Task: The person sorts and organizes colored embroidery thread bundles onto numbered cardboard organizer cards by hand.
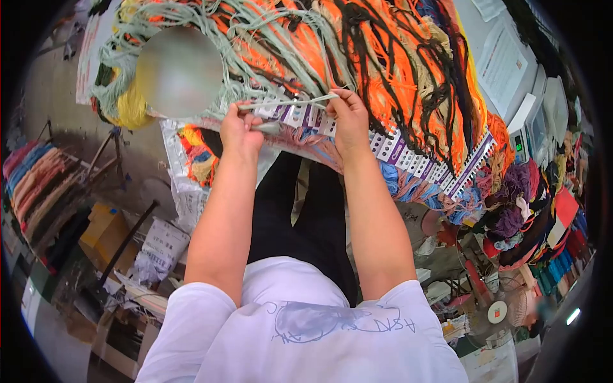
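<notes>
Your left hand [241, 131] and right hand [348, 115] each pinch one end of a pale thread [290, 102], stretched taut between both grips, upper centre, above the card [396, 150].

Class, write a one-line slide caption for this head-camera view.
Left hand and right hand stretch a pale green thread over a numbered thread card, beneath heaped orange yarn.

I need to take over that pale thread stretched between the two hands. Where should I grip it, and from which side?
Grip the pale thread at its free middle span, coming from above, on the side away from the body. It runs taut and nearly level between the left hand and right hand, which pinch its ends, and the card of threads lies close beneath.
</notes>
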The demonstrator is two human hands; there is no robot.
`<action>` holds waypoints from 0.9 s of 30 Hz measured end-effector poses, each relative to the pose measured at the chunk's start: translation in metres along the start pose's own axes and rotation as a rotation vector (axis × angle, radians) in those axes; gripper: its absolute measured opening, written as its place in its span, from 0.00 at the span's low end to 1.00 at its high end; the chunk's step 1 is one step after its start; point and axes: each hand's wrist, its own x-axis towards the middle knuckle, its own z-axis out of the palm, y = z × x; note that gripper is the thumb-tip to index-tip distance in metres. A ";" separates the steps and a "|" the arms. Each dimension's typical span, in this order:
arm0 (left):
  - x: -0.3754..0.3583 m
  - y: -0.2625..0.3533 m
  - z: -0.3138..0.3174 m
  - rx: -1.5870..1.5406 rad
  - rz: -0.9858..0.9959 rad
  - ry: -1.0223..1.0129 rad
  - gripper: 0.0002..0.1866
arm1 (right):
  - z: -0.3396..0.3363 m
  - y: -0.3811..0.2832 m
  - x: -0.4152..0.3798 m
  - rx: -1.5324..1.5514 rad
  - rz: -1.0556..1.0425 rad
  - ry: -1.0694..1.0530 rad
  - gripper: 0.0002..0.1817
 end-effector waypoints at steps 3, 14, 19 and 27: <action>0.007 0.016 -0.001 0.016 0.068 -0.039 0.15 | -0.001 -0.003 -0.001 -0.082 -0.006 -0.072 0.05; -0.027 0.126 0.030 0.157 0.540 -0.277 0.10 | 0.001 0.021 0.002 -0.729 -0.220 -0.059 0.07; -0.022 0.134 0.021 0.257 0.478 -0.355 0.10 | 0.003 0.022 0.000 -0.729 -0.277 -0.059 0.06; 0.059 0.189 0.037 0.301 0.520 -0.351 0.14 | 0.007 0.025 -0.001 -0.826 -0.354 -0.040 0.11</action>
